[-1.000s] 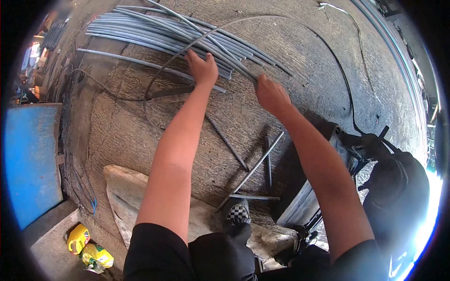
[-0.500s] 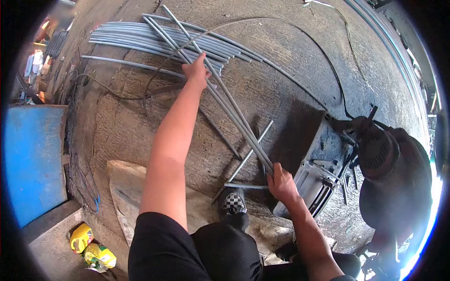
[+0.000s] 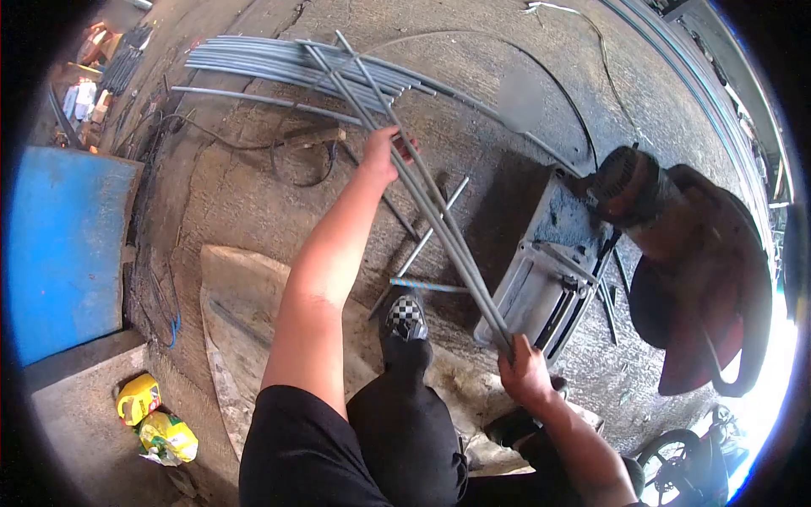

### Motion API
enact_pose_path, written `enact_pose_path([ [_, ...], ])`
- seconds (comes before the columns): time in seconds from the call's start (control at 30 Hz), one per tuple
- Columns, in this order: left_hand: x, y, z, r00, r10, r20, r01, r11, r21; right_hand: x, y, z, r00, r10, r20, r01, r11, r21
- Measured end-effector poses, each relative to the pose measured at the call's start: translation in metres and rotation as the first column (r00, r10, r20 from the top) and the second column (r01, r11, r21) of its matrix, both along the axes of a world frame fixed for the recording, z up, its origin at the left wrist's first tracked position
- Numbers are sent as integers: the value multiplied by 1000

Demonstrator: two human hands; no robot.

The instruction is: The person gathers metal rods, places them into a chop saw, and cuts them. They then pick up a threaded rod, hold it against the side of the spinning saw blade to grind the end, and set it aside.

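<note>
Both hands clench a few long thin grey metal rods slanting from top centre to lower right: left hand midway, right hand at the near ends, beside the grey metal cut-off saw. This looks like drawing them off the pile of grey rods at upper left. The next move calls for laying them level across the saw.
</note>
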State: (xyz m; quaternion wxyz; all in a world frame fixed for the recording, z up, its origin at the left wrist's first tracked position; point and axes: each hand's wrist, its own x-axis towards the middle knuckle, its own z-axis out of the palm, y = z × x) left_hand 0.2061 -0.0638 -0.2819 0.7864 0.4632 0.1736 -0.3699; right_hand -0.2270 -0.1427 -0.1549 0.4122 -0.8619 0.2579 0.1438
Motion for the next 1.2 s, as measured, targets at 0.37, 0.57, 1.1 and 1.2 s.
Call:
enact_pose_path([
  [0.37,-136,-27,50,997,24,-78,-41,975,-218,-121,-18,126,995,-96,5,96,981,-171],
  [0.57,-191,-24,72,990,-61,-127,27,965,-260,-166,-11,168,985,-37,-166,9,986,-164],
  [1.1,-223,-84,79,971,-115,-209,4,884,-467,-204,-77,193,983,-49,-175,-42,874,-484],
  [1.2,-224,-90,72,984,-106,-142,23,871,-491,-204,-96,183,981,-26,-193,-70,878,-474],
])
